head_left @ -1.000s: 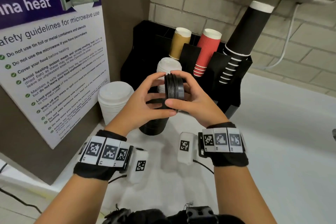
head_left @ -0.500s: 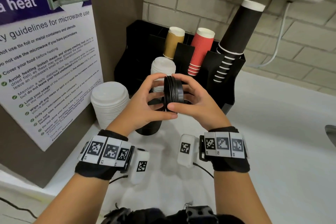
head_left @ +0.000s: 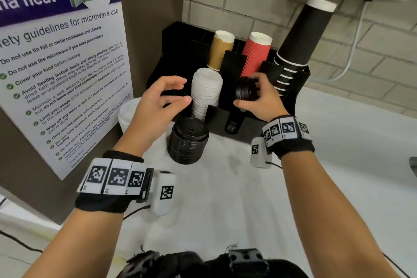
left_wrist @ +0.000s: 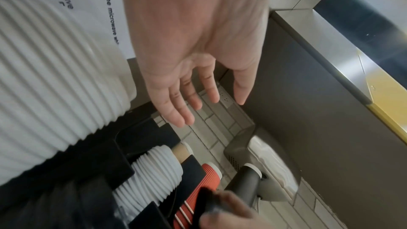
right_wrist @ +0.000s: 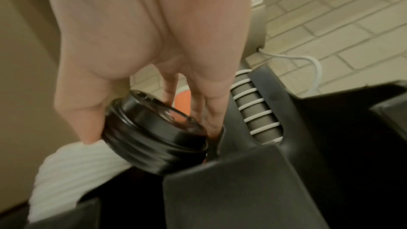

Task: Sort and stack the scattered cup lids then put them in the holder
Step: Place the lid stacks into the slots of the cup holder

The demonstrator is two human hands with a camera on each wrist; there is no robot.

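Observation:
My right hand (head_left: pixel 252 95) grips a short stack of black lids (head_left: pixel 244 91) (right_wrist: pixel 154 133) between thumb and fingers, over a front slot of the black holder (head_left: pixel 228 119), next to the white lid stack (head_left: pixel 206 92) standing in it. My left hand (head_left: pixel 167 97) (left_wrist: pixel 193 84) hovers open and empty just left of that white stack. A taller stack of black lids (head_left: pixel 188 140) stands on the counter in front of the holder. Another white lid stack (head_left: pixel 127 115) stands by the poster, partly hidden by my left arm.
The holder's back slots carry a brown cup stack (head_left: pixel 220 49), a red cup stack (head_left: pixel 256 54) and a tall black cup stack (head_left: pixel 302 38). A poster panel (head_left: pixel 58 70) walls the left side. White counter (head_left: pixel 338 165) spreads right; a cable (head_left: pixel 352 52) hangs on the brick wall.
My left hand has let go of the small black lid stack and opened. My right hand has carried that stack right and forward to the holder's front slot.

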